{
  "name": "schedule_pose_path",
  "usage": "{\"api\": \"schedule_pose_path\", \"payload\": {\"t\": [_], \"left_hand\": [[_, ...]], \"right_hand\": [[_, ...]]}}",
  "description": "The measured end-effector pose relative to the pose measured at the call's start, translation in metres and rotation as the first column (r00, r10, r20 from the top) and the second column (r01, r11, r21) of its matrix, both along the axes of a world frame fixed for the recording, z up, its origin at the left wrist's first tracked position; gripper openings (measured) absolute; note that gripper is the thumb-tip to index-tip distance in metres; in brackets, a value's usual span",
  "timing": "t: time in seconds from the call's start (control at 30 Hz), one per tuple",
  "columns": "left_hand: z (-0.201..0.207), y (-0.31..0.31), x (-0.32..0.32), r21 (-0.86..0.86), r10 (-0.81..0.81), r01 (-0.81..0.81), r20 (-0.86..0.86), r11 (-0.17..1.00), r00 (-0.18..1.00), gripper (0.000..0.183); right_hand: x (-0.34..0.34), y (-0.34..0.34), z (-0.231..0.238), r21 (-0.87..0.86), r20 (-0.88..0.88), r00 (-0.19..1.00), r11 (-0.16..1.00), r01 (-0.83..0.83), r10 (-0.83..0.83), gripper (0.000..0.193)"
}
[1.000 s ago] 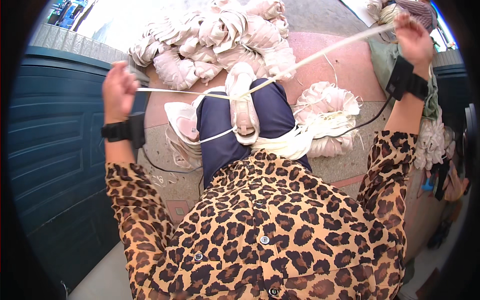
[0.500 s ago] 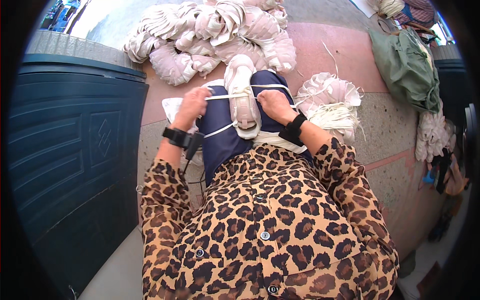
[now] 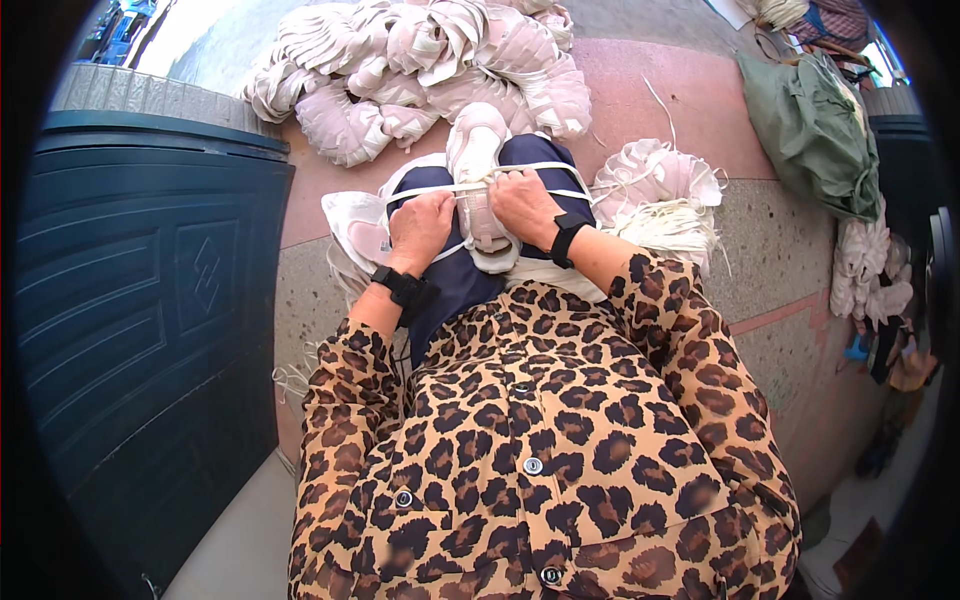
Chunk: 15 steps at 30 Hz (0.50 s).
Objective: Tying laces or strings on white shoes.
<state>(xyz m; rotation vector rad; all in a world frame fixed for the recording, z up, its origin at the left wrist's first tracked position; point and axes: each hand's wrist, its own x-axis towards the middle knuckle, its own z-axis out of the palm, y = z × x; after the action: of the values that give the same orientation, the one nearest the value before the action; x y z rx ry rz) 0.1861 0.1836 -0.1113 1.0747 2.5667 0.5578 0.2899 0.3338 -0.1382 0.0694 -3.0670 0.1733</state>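
Pinching a white shoelace (image 3: 468, 188), the curled fingers of the left hand (image 3: 420, 230) and right hand (image 3: 527, 205) are by a pink and white sneaker upper (image 3: 477, 214) at 12 o'clock on the lap (image 3: 455, 285). Past its toe is a big shoe pile (image 3: 430, 75); a shoe bundle (image 3: 655, 185) sits at 2 o'clock.

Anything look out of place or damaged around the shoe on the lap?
One thing: a loose white strand strays over the pink floor beyond the pink-white bundle on the right, away from the gathered laces. The shoe shows no obvious damage.
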Motion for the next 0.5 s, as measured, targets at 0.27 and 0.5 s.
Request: {"api": "schedule_pose_path", "payload": {"t": [0.27, 0.5], "left_hand": [[-0.009, 0.003, 0.001, 0.001, 0.082, -0.082, -0.078, 0.997, 0.994, 0.021], [-0.015, 0.013, 0.001, 0.021, 0.093, -0.091, -0.138, 0.996, 0.986, 0.021]], "right_hand": [[-0.003, 0.001, 0.013, -0.045, 0.189, 0.963, 0.978, 0.201, -0.19, 0.012], [0.0, 0.002, 0.012, -0.069, 0.021, 0.942, 0.939, 0.336, -0.335, 0.013]]}}
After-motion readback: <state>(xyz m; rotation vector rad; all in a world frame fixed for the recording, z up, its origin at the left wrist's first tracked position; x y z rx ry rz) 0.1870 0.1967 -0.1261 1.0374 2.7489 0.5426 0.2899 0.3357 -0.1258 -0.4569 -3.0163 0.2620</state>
